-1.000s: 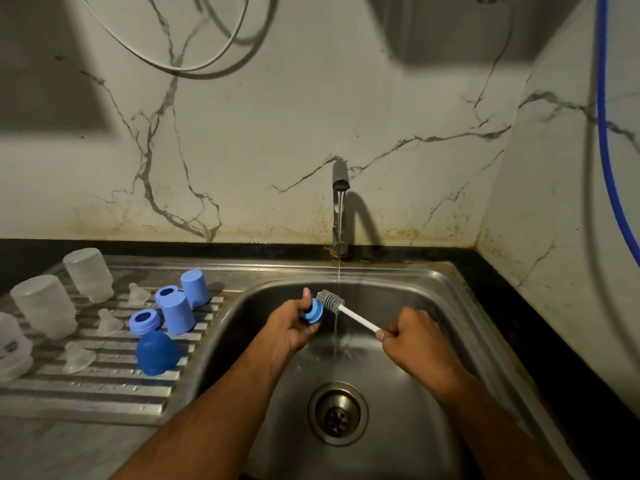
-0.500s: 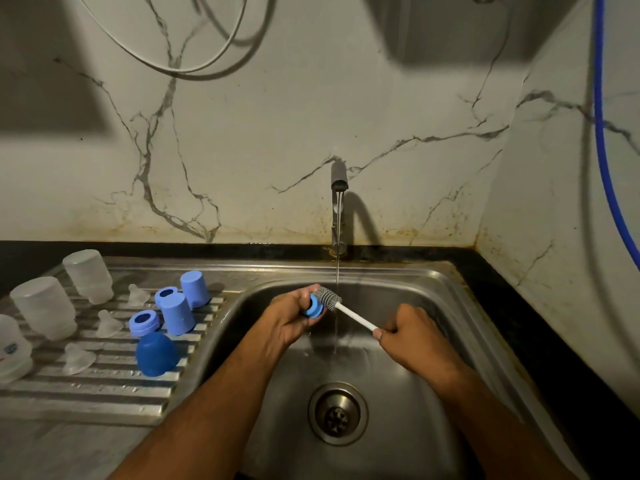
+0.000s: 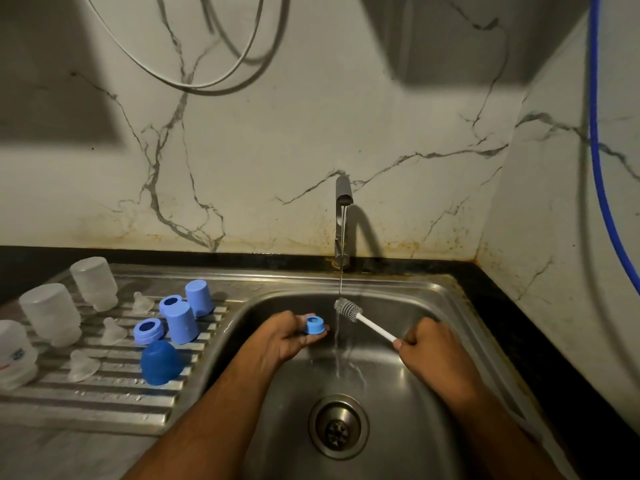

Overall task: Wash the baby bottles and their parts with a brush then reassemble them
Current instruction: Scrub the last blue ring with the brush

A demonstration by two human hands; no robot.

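In the center of the frame the sink [image 3: 429, 299] took the thin water stream from the tap [image 3: 343, 216]. At the left, bottles and blue caps stood on the draining board [image 3: 104, 403]. Your right hand [image 3: 436, 348] had its grip closed around the brush [image 3: 360, 317] handle. Your left hand [image 3: 291, 337] held the blue ring [image 3: 314, 324] in curled fingers, just left of the stream.

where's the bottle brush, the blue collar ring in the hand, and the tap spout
bottle brush [image 3: 348, 309], head view, on the grey bristle head
blue collar ring [image 3: 314, 324], head view, on its side wall
tap spout [image 3: 343, 194], head view, on the outlet end
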